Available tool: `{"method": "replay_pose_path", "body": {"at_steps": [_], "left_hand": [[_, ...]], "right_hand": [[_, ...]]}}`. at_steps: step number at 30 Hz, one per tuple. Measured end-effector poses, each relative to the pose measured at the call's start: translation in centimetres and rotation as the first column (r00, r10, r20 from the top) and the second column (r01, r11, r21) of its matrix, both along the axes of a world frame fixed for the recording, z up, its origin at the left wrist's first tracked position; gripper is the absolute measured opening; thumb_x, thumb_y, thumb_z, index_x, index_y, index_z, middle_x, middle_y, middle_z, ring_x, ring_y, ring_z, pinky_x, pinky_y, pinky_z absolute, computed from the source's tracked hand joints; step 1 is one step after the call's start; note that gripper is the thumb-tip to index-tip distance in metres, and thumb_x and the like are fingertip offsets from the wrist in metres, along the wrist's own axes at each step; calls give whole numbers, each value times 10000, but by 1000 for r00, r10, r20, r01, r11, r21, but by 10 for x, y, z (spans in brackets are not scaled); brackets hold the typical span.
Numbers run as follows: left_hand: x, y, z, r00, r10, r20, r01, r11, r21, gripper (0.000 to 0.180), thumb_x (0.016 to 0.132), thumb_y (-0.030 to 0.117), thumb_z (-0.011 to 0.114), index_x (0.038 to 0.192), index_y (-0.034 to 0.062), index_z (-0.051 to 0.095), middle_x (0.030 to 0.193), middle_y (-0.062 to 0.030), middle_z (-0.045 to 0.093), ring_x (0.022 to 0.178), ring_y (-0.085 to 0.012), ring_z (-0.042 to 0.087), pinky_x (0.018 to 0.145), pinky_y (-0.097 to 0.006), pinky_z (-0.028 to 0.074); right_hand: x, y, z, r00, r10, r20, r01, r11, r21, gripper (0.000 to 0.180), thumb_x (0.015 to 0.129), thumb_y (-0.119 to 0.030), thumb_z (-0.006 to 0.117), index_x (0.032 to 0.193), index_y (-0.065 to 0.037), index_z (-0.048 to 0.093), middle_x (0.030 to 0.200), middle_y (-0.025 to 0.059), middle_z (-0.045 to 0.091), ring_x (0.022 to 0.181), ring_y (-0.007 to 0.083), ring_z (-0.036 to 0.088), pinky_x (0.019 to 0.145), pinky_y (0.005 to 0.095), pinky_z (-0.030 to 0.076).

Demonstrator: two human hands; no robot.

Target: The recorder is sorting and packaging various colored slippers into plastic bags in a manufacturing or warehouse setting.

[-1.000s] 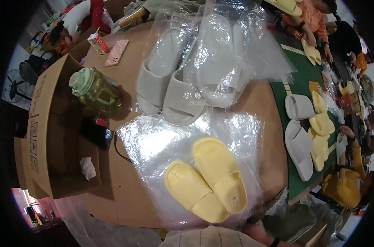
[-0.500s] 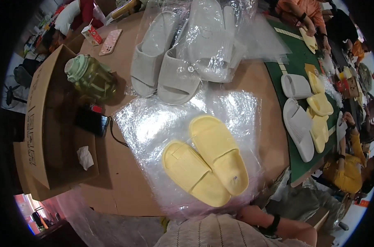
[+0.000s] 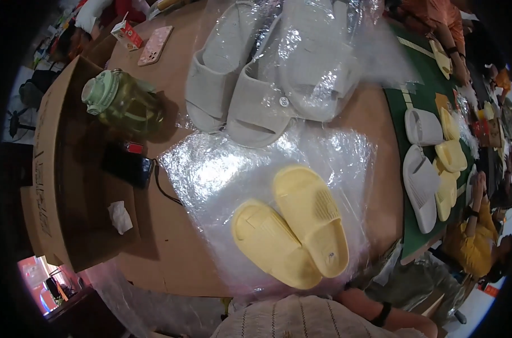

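A pair of yellow slippers (image 3: 309, 217) lies on a stack of clear plastic bags (image 3: 199, 186) at the table edge in front of me. The two slippers touch, toe straps pointing in opposite directions. My right hand (image 3: 354, 298) is low at the table edge, near the slippers' lower end, a black band round its wrist. Its fingers are hidden by my clothing, so I cannot see whether it holds anything. My left hand does not show. Beyond the bags lie several grey slippers (image 3: 256, 118), some inside clear plastic.
On the left stand an open cardboard box (image 3: 56, 169) and a green-lidded jug (image 3: 129, 104) of yellowish liquid. A phone (image 3: 155, 45) and drink carton (image 3: 126, 35) lie behind. Grey and yellow slippers rest on a green work surface (image 3: 416, 203) at right, where other people sit.
My view has shifted slightly, so the slippers and bags appear a little farther right. The right forearm stays at the lower edge. Nothing on the table has visibly been moved.
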State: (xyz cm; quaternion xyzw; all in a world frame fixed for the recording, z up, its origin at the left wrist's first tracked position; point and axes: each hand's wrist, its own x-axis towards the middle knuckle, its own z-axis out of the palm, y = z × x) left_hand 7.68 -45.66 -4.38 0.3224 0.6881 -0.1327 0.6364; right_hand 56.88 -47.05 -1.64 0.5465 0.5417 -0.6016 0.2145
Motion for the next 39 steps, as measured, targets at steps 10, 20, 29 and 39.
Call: {"method": "replay_pose_path", "body": {"at_steps": [10,20,29,39], "left_hand": [[54,32,51,977,212,31,-214,971,110,201,905,125,718,1051,-13,724,939,-25,698,850,-93,626,752,-250,518],[44,8,20,910,187,370,-298,915,271,232,876,117,733,1090,31,706,965,-48,736,866,-164,683,777,-306,541],[14,-75,-13,975,-220,14,198,903,382,230,874,160,684,1080,58,691,1006,-81,709,902,-273,673,767,-359,543],[58,-53,17,924,-161,-346,337,773,538,163,762,226,674,861,97,674,983,-93,610,805,-355,615,667,-436,520]], "right_hand": [[31,-95,-37,941,-199,-274,182,980,-85,308,852,-292,599,1036,-76,717,901,207,706,871,403,683,734,479,541],[21,-206,-90,892,-332,-305,350,937,2,310,852,-287,608,1061,-88,722,906,210,707,874,399,682,744,472,539],[-16,-26,-9,899,-389,-201,413,906,96,233,867,-239,640,1039,-116,738,897,169,712,862,374,680,746,447,537],[-9,-20,-41,854,-387,-347,431,901,56,210,850,-246,661,997,-123,746,924,125,725,838,325,696,749,405,543]]}}
